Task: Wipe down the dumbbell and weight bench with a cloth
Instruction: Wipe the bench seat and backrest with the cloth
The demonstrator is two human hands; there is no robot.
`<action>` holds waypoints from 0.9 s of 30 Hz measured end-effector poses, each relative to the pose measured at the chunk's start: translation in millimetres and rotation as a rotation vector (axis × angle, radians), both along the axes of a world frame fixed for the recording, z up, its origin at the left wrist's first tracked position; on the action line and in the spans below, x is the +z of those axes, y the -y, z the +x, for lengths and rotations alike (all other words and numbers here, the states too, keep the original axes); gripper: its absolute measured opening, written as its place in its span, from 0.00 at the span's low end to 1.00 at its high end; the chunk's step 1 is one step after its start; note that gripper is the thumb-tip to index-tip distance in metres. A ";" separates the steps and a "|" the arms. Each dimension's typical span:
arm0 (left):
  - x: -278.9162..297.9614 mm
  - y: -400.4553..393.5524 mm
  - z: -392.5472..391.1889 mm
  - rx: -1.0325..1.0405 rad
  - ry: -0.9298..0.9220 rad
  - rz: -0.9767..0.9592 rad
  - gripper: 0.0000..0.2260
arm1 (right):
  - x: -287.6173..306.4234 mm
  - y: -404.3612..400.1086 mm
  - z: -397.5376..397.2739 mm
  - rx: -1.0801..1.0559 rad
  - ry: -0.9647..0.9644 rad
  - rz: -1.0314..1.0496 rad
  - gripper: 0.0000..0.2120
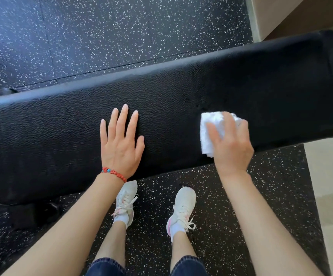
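1. A black padded bench (181, 92) runs across the view from lower left to upper right, its pebbled top facing up.
2. The left hand (120, 144) lies flat on the bench, palm down, near the middle of the pad. Its fingers (122, 118) are spread apart and point away from the person. It grips nothing.
3. A red beaded bracelet (114, 173) with a small blue bead sits on the left wrist, right at the near edge of the pad.
4. The right hand (230, 144) rests further along the bench, well apart from the left, close to the near edge.
5. That hand presses down on a folded white cloth (209, 134), fingers laid over it and curled slightly around it. The cloth shows beyond the fingertips and to the thumb side, and it lies on the pad.
6. The hand is blurred, so I cannot tell how tightly it holds the cloth.
7. Below the bench, two white shoes (182, 208) with white laces stand on the floor (102, 36), toes toward the bench; the left toe is tucked just under the pad's edge.
8. The floor is dark rubber flecked with white. A paler floor strip shows at the far right.
9. Both forearms are bare, and dark denim shows at the bottom edge.
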State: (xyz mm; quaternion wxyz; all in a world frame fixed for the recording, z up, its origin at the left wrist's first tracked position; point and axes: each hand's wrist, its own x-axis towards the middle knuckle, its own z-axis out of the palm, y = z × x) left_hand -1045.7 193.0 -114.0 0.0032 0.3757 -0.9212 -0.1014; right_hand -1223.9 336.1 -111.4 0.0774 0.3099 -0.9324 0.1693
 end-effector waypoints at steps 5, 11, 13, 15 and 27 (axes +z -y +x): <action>4.5 -8.6 -13.0 0.077 -0.058 0.013 0.24 | 1.1 7.1 3.8 -0.015 0.121 -0.013 0.17; 0.4 -20.6 -58.3 0.065 -0.057 0.005 0.24 | 5.8 55.8 -36.4 0.067 0.088 -0.017 0.16; -4.3 -20.9 -61.4 0.076 -0.041 -0.015 0.24 | 5.0 82.5 -54.8 0.055 0.118 0.023 0.18; -7.1 -20.2 -59.5 0.077 -0.045 -0.034 0.24 | 3.4 89.3 -58.4 0.050 0.104 0.018 0.18; -8.8 -20.4 -60.1 0.074 -0.030 -0.069 0.24 | 1.8 93.4 -43.1 0.272 -0.013 -0.041 0.17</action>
